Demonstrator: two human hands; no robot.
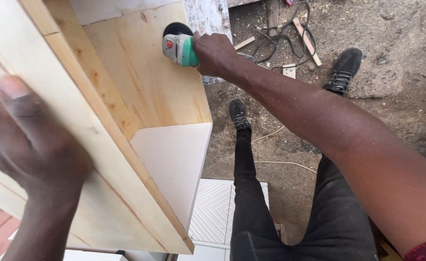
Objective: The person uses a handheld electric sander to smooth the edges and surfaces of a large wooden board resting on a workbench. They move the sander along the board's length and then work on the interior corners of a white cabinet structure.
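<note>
Gripping the green body of a handheld sander (178,47), the right hand (216,52) is closed around the tool, arm stretched forward and dusted with fine wood particles. The sander's dark round pad sits against a pale plywood panel (147,82) inside an open wooden cabinet (111,159), near the panel's far edge. The left hand (27,145) lies flat and open on the cabinet's upper board, thumb extended, close to the camera and partly blurred. A white inner shelf (174,164) lies below the sanded panel. Beyond the cabinet, the dirt ground (392,87) carries black cables (280,36), a white socket block (289,71) and wood offcuts. Both legs wear dark trousers and black shoes.
</note>
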